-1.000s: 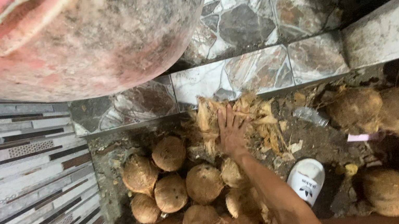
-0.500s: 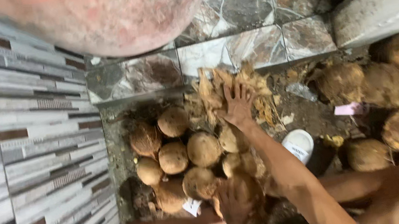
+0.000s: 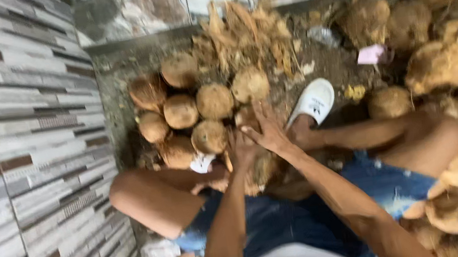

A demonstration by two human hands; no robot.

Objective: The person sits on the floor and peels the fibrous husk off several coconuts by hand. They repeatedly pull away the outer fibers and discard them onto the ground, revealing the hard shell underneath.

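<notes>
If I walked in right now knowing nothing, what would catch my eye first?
Probably the heap of round, brown, fibrous husked coconuts on the dirty floor, with a pile of torn-off dry husk strips behind them near the stone-patterned wall. In the middle, the seated person's left hand and right hand meet over one coconut between the knees, beside a white slip-on shoe.

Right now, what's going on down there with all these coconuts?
A person sits on the floor in blue shorts, both hands together on a husked coconut between the knees. The left hand and right hand press on it from above. A cluster of husked coconuts lies just ahead, torn husk pieces behind them, and a larger coconut heap at the right. The picture is blurred.
</notes>
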